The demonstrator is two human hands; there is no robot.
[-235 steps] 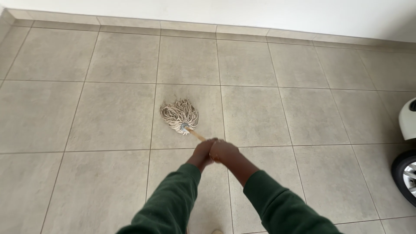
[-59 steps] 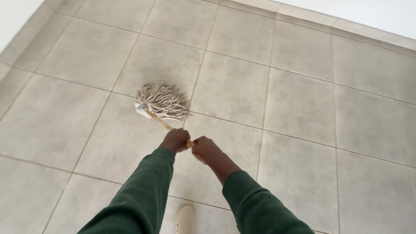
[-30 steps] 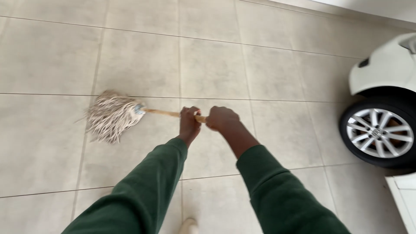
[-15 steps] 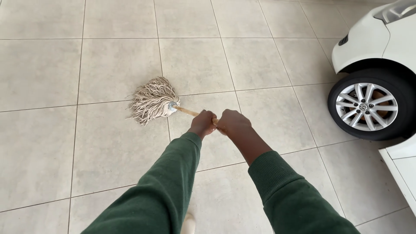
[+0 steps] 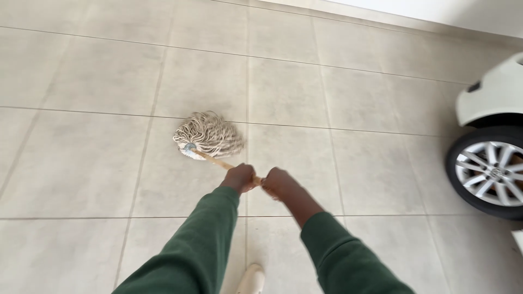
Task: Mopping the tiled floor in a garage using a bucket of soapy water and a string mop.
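A string mop with a cream rope head (image 5: 208, 134) lies on the grey tiled floor (image 5: 81, 158) ahead of me. Its wooden handle (image 5: 220, 161) runs back toward me. My left hand (image 5: 238, 177) grips the handle lower down, closer to the mop head. Just behind it, my right hand (image 5: 277, 184) is closed around the same handle. Both arms wear dark green sleeves. The handle's upper part is hidden by my hands.
A white car stands at the right, its front wheel (image 5: 487, 172) with a silver rim close to the tiles I am on. A pale wall base (image 5: 381, 16) runs along the far edge. The toe of my light shoe (image 5: 251, 280) shows below.
The mop head has slid from my left toward the middle over the last second. The view swung, so the car's wheel now sits further right and lower.
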